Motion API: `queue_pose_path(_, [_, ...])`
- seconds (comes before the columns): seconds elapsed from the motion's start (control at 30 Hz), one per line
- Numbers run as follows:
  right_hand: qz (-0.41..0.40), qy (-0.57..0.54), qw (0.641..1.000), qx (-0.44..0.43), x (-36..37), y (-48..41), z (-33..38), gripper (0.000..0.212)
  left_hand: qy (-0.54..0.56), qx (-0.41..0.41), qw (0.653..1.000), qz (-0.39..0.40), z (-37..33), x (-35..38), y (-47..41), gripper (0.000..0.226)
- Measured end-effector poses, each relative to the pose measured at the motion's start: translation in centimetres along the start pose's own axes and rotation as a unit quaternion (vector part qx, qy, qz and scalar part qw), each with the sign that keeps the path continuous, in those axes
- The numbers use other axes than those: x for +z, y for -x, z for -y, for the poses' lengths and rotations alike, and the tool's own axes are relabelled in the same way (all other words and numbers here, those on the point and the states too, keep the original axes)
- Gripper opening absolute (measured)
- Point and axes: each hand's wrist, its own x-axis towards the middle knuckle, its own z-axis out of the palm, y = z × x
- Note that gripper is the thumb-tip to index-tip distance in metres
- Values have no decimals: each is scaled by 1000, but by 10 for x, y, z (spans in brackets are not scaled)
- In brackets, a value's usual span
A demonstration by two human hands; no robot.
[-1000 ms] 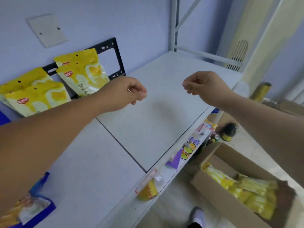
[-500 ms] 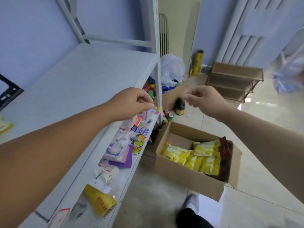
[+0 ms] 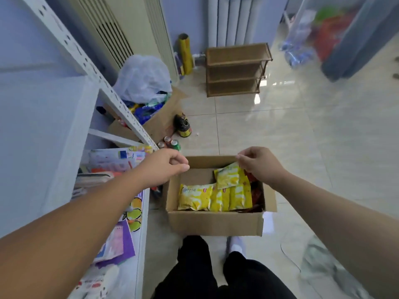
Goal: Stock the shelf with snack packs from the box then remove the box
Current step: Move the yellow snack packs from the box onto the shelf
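Looks straight down now into the cardboard box (image 3: pixel 216 223) on the tiled floor (image 3: pixel 280 137); half a second ago saw it lower and to the right, past the shelf (image 3: pixel 43 126) edge. Has dropped the right hand (image 3: pixel 259 167) from mid-air to the box's far right corner. Pinches the top corner of a yellow snack pack (image 3: pixel 227 178) there between thumb and fingertips, the pack tilted with its lower end on the others. Keeps the left hand (image 3: pixel 164 169) curled as before, thumb against forefinger, seemingly around nothing, above the box's far left corner and just beside the shelf's lower tier. Leaves a row of further yellow packs (image 3: pixel 207 197) lying across the box's bottom, with red wrappers (image 3: pixel 257 195) against the right wall. Stands with black trouser legs (image 3: pixel 194 266) and a white shoe (image 3: pixel 236 244) just behind the box's near wall.
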Motion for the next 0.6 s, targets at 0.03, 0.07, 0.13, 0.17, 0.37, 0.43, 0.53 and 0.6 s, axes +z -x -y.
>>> queue_pose_path(0.03, [-8, -10, 1000, 13, 2, -5, -9, 40, 2, 4, 1000, 13, 1, 3, -14, 11])
queue_pose_path(0.07, [-22, -17, 999, 29, 3, -7, -15, 37, 3, 6, 1000, 29, 3, 7, -27, 10])
queue_pose_path(0.13, [-56, -39, 996, 59, 7, -5, -15, 30, -1, 9, 998, 62, 7, 13, -49, 9])
queue_pose_path(0.17, [-63, -53, 994, 76, 10, -5, -16, 26, 8, 6, 997, 75, 11, 16, -59, 9])
queue_pose_path(0.37, [-70, -102, 980, 159, 53, -37, -62, 25, 59, -46, 989, 124, 46, 58, -117, 12])
queue_pose_path(0.43, [-63, -126, 972, 187, 75, -49, -84, 24, 60, -61, 985, 148, 62, 80, -133, 12])
queue_pose_path(0.53, [-55, -157, 959, 230, 103, -66, -124, 23, 49, -81, 979, 179, 92, 113, -159, 7])
queue_pose_path(0.6, [-60, -176, 948, 257, 118, -76, -152, 25, 33, -88, 977, 194, 111, 128, -178, 5])
